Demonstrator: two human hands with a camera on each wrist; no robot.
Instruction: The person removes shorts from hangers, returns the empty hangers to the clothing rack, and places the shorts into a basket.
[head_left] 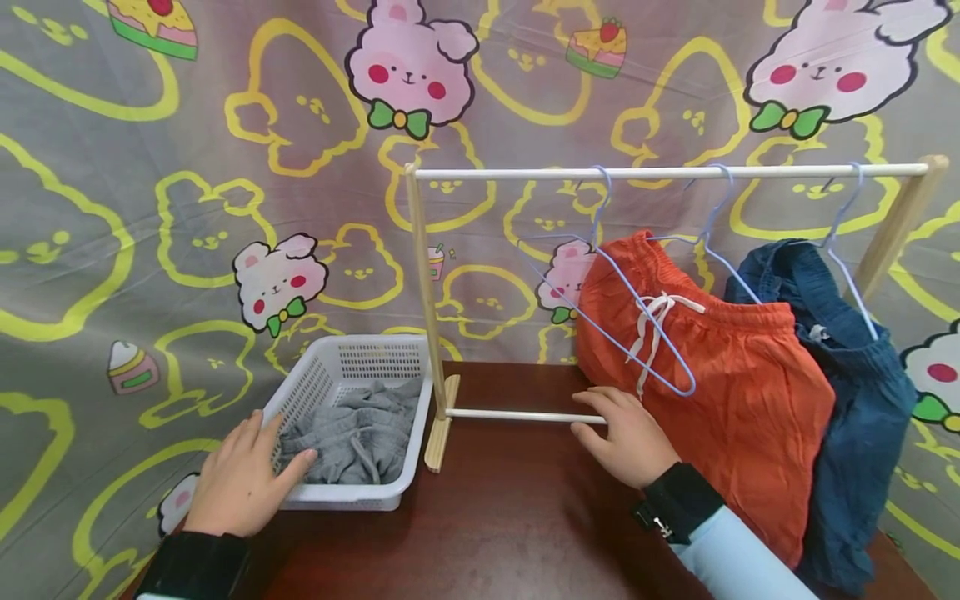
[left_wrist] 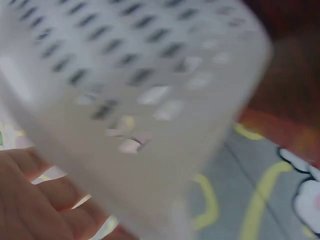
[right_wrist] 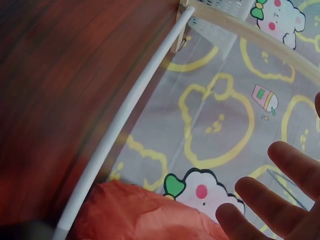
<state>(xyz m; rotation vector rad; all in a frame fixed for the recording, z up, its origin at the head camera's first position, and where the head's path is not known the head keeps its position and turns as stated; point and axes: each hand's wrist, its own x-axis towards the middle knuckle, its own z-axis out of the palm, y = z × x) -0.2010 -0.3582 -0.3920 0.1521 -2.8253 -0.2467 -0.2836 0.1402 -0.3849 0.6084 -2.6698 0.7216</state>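
Orange drawstring shorts (head_left: 738, 375) and dark-blue shorts (head_left: 862, 408) are up, crumpled grey cloth (head_left: 356, 437) unhung; left hand (head_left: 242, 479), right hand (head_left: 632, 440) relaxed, empty.

A dark reddish-brown table (head_left: 495, 525) carries everything, its top slightly glossy and faintly streaked like wood; on its left part sits a white plastic basket (head_left: 341, 495) with slotted sides; just right of the basket stands a wooden rack (head_left: 428, 292), its left foot (head_left: 437, 450) flat on the tabletop; the rack's right foot is hidden behind hanging clothes.
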